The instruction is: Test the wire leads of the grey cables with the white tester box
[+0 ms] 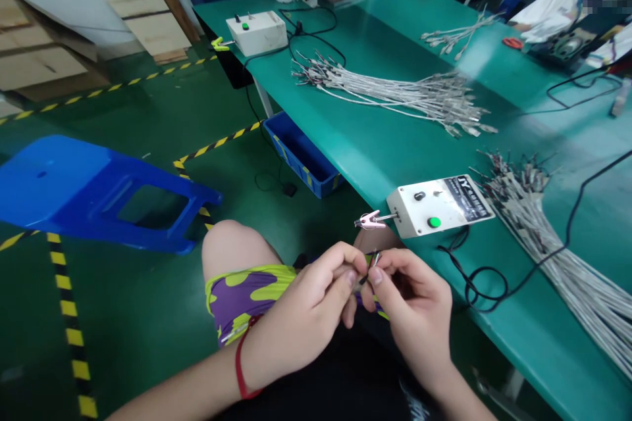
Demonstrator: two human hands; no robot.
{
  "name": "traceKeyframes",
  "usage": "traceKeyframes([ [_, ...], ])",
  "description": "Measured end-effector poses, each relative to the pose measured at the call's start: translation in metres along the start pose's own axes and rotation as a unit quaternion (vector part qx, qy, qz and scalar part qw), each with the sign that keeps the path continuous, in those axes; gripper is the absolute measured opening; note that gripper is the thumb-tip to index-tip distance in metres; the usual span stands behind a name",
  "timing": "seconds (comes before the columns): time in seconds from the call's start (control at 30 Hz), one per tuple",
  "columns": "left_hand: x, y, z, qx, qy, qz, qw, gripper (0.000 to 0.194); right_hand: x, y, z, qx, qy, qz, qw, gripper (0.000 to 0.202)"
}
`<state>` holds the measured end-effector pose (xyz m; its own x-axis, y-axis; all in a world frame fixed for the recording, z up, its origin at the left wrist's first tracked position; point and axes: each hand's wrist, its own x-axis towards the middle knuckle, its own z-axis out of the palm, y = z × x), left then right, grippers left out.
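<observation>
left hand (316, 302) + right hand (422, 309) are pinching thin wires (376, 258) | prob teasing them apart | next move's needing steady pinching tbh

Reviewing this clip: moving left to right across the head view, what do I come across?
Blue stool → left hand → right hand → near bundle of cables.

Both hands (323, 299) (417, 306) meet, fingertips pinched close together
</observation>
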<state>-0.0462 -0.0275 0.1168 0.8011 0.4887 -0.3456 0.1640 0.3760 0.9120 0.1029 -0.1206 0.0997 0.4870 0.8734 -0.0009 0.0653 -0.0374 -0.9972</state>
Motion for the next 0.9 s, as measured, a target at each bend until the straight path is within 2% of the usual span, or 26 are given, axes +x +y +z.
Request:
traceKeyframes([
  [0.1,-0.002,0.001,0.002,0.092,0.075,0.034,0.992,0.023,0.004,0.005,0.002,-0.054,0.033,-0.008,0.998,0.006],
  [0.2,0.001,-0.001,0.002,0.116,0.105,0.056,0.986,0.016,0.008,0.014,0.002,-0.039,0.041,-0.003,0.998,0.006],
  [0.43,0.016,-0.014,-0.007,0.004,0.066,0.032,0.997,0.016,0.01,0.039,0.007,0.112,0.022,0.067,0.991,0.004],
  [0.6,0.022,-0.032,-0.013,-0.055,0.05,0.013,0.997,0.019,0.015,0.043,0.012,0.111,0.02,0.09,0.989,0.005],
  [0.8,0.03,-0.05,-0.021,-0.086,0.048,0.004,0.995,0.018,0.021,0.044,0.014,0.058,0.028,0.103,0.993,0.005],
  [0.9,0.034,-0.057,-0.023,-0.144,0.027,-0.005,0.989,0.018,0.021,0.049,0.014,0.079,0.041,0.125,0.988,0.007],
])
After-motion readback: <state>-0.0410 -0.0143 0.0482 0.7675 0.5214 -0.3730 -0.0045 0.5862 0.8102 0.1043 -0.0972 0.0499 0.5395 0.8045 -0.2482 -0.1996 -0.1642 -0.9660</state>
